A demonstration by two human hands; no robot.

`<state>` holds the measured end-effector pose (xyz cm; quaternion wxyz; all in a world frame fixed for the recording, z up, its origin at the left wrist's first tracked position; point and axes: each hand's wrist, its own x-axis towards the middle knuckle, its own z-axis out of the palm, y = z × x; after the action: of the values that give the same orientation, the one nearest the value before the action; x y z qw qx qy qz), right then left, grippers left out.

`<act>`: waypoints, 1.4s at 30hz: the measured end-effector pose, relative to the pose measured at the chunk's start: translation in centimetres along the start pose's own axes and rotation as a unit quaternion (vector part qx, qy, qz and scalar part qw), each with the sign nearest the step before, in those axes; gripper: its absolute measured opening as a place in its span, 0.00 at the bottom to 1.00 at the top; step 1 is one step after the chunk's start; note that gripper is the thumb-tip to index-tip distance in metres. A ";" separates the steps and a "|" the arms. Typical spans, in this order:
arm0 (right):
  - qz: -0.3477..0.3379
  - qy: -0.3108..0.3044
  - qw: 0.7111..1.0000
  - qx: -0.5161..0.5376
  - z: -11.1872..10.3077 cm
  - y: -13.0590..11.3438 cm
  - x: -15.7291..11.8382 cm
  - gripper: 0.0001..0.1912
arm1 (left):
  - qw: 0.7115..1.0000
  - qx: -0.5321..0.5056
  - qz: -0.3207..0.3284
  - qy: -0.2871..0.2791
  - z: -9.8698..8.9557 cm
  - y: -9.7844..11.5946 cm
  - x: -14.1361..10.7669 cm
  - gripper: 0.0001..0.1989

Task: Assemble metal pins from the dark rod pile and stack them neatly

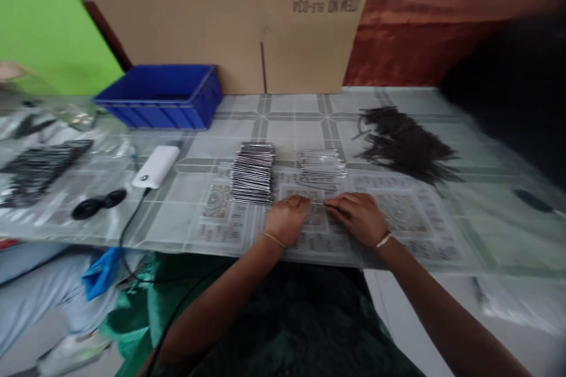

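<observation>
My left hand (288, 221) is closed in a pinch on a thin metal rod (317, 204), held low over the patterned mat. Facing it from the other side, my right hand (360, 218) has its fingers pressed together at the rod's right end; a small dark piece seems to be between them, too blurred to name. Beyond my left hand, many shiny metal rods (253, 175) lie side by side in a neat stack. A looser, smaller group of thin silvery rods (322, 165) lies just past both hands. Farther right is a heap of dark brown thin strips (404, 144).
A blue plastic bin (163, 112) stands at the back left, before a large cardboard sheet (305, 53). A white power bank (157, 166) with a black cable lies left, near dark rods on plastic (48, 165). Another person's blurred dark sleeve (517, 82) is at right.
</observation>
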<state>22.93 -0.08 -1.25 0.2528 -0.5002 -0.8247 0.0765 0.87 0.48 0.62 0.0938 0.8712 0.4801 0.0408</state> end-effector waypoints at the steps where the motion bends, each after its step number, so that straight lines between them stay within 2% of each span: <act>1: -0.012 -0.005 1.000 -0.013 0.1 -0.3 0.3 0.12 | 0.999 -0.033 0.005 0.007 -0.1 0.3 -0.1 0.18; 4: -0.020 0.003 1.000 0.005 0.7 -1.2 1.5 0.15 | 0.975 -0.197 0.018 0.096 0.0 1.1 -0.5 0.21; 7: -0.011 0.010 0.997 0.074 1.7 -1.9 3.3 0.17 | 0.917 -0.338 -0.030 0.209 0.6 1.3 -0.8 0.25; 9: -0.012 0.020 0.994 0.104 2.4 -2.6 4.7 0.19 | 0.877 -0.407 -0.063 0.249 0.8 0.8 -0.8 0.25; 13: -0.020 0.025 0.990 0.137 3.3 -5.2 8.1 0.18 | 0.801 -0.504 -0.095 0.307 0.0 -1.1 -0.9 0.26; 16: -0.032 0.033 0.987 0.156 4.3 -7.2 11.2 0.13 | 0.779 -0.488 -0.106 0.378 -1.6 -4.5 -1.0 0.27; 18: -0.043 0.066 0.984 0.157 5.4 -8.1 13.6 0.09 | 0.774 -0.448 -0.129 0.429 -2.5 -7.6 -0.5 0.28; 20: -0.046 0.087 0.984 0.151 6.6 -9.0 16.0 0.07 | 0.772 -0.419 -0.175 0.445 -2.9 -10.6 0.3 0.32; 22: -0.050 0.077 0.987 0.133 7.7 -9.9 17.8 0.07 | 0.783 -0.405 -0.233 0.410 -2.8 -12.8 1.0 0.37; 24: -0.057 0.032 0.993 0.094 8.6 -10.9 18.7 0.10 | 0.799 -0.409 -0.266 0.350 -2.4 -13.8 1.3 0.40; 27: -0.061 -0.011 0.998 0.010 9.0 -12.2 18.3 0.12 | 0.811 -0.420 -0.259 0.314 -1.7 -13.5 1.1 0.39; 30: -0.047 0.046 0.997 -0.037 9.3 -11.9 17.1 0.15 | 0.809 -0.412 -0.253 0.334 -1.3 -12.7 0.8 0.36; 33: -0.046 0.111 0.993 -0.015 10.6 -10.6 16.4 0.24 | 0.808 -0.399 -0.254 0.350 -1.1 -12.4 0.8 0.33; 35: -0.059 0.106 0.993 0.016 12.0 -10.0 16.5 0.27 | 0.814 -0.382 -0.251 0.358 -0.9 -12.5 0.9 0.32; 38: -0.048 0.066 0.996 0.039 13.6 -10.2 16.8 0.26 | 0.822 -0.366 -0.246 0.361 -0.5 -12.7 1.1 0.32; 40: -0.020 0.057 0.997 0.044 13.5 -10.9 16.8 0.25 | 0.820 -0.373 -0.243 0.359 -0.3 -12.9 1.1 0.31; 42: 0.003 0.057 0.997 0.057 12.4 -11.6 16.4 0.25 | 0.814 -0.392 -0.241 0.355 -0.2 -13.1 1.1 0.31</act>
<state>1.55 9.99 -1.91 0.3268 -0.4910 -0.8019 0.0955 -9.43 8.22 -1.80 0.2567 0.5423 0.6178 0.5083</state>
